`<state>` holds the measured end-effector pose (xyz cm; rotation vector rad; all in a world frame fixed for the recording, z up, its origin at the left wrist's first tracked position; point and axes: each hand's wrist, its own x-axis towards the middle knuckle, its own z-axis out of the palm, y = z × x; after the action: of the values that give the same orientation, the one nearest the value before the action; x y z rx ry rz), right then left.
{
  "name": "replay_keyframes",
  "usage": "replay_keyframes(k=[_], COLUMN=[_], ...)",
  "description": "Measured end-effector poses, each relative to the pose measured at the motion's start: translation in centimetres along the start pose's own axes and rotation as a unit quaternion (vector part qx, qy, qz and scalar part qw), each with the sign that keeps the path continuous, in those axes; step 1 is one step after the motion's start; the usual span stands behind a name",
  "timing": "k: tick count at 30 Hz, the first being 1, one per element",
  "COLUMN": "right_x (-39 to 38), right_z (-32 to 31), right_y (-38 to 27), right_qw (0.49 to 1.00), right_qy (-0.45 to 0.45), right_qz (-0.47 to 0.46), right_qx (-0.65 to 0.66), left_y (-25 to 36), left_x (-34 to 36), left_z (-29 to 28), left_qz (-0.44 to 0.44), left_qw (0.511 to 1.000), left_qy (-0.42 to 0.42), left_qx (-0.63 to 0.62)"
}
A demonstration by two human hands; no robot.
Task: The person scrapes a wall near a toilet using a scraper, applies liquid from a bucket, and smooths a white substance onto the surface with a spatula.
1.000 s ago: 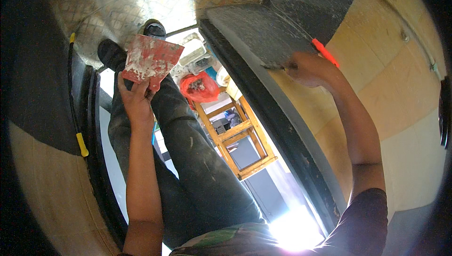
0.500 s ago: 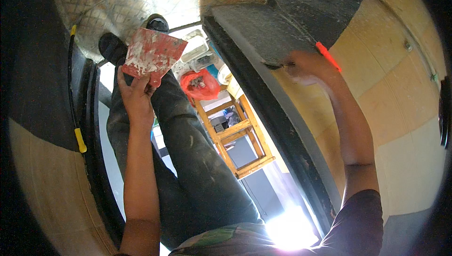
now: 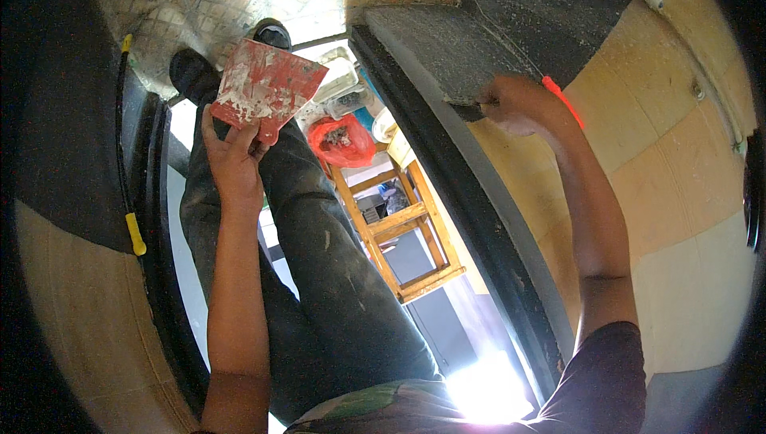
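My left hand [image 3: 236, 159] is closed around the lower edge of a red spreader plate [image 3: 267, 87], which is smeared with pale, dried-looking paste. It holds the plate flat in front of my legs. My right hand [image 3: 519, 107] is out to the right, fingers curled, at the dark, dusty wall edge. From its fingers sticks a small dark flat-bladed tool [image 3: 466, 111], its tip at the dark border surface [image 3: 415, 51]. Its handle is hidden in my fist, so its exact kind is unclear.
Below stands a wooden stool [image 3: 399, 230], with a red plastic bag [image 3: 343, 143] and a pale tub [image 3: 335, 75] beyond. A red handle-like piece [image 3: 563, 102] sits beside my right wrist. At left hangs a black cord with yellow ends [image 3: 136, 234]. Bright light glares low down.
My right hand has shifted slightly and shows sharper than before, still at the dark edge. The red spreader plate in my left hand has moved a little up and right.
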<state>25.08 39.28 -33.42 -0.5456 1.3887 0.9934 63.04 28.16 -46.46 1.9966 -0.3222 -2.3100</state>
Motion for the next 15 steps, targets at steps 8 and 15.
replay_keyframes(k=[8,15], right_x=[0.9,2.2], right_z=[0.7,0.8], right_y=[0.5,0.4], right_qw=[1.0,1.0], right_qy=[0.025,0.017], right_qz=[-0.011,0.006], right_qx=[-0.008,0.014], left_y=[-0.1,0.0], left_x=[0.1,-0.2], left_z=[0.0,0.3], left_qz=[-0.006,-0.016], left_qw=[1.0,1.0], left_qy=[0.001,0.012], left_qx=[0.005,0.018])
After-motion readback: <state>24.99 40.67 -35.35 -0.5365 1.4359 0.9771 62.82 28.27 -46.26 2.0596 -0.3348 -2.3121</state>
